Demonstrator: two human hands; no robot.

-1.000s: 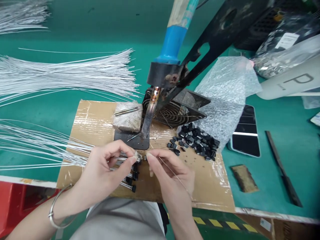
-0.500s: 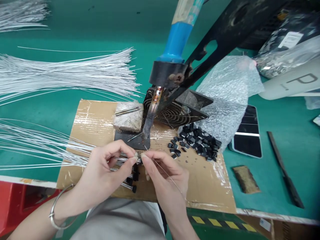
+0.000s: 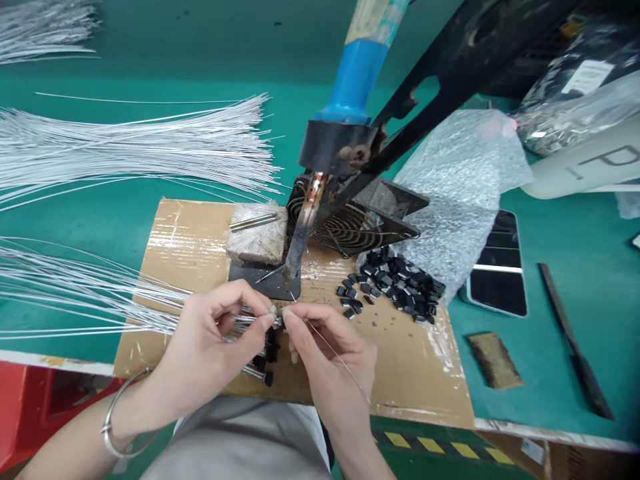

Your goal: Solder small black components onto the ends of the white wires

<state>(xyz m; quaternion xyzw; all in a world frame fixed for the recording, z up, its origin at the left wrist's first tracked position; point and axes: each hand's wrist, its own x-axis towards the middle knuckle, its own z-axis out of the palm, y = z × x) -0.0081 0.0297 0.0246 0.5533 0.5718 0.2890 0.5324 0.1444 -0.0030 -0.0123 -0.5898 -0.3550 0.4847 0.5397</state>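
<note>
My left hand (image 3: 215,350) is closed in a pinch, thumb against forefinger, at a tiny part (image 3: 279,321) whose kind I cannot make out. Right beside it, my right hand (image 3: 333,353) pinches too, with a thin solder wire (image 3: 340,359) running through the fingers and past the wrist side. The two sets of fingertips almost meet. Below them lie white wires with black connectors (image 3: 269,379) on their ends, partly covered by my left hand. Just beyond my fingers, a clamped soldering iron (image 3: 354,79) points its tip down over a dark pad (image 3: 273,288).
Cardboard (image 3: 190,233) covers the work spot. On it are a whitish block (image 3: 256,243), a fan (image 3: 350,227) and a heap of black connector housings (image 3: 400,283). White wire bundles (image 3: 125,147) lie left. A phone (image 3: 495,280), brown sponge (image 3: 495,360) and dark file-like tool (image 3: 575,347) lie right.
Both hands keep their pinch at nearly the same place; my right hand has shifted only slightly. The camera view has moved a little.
</note>
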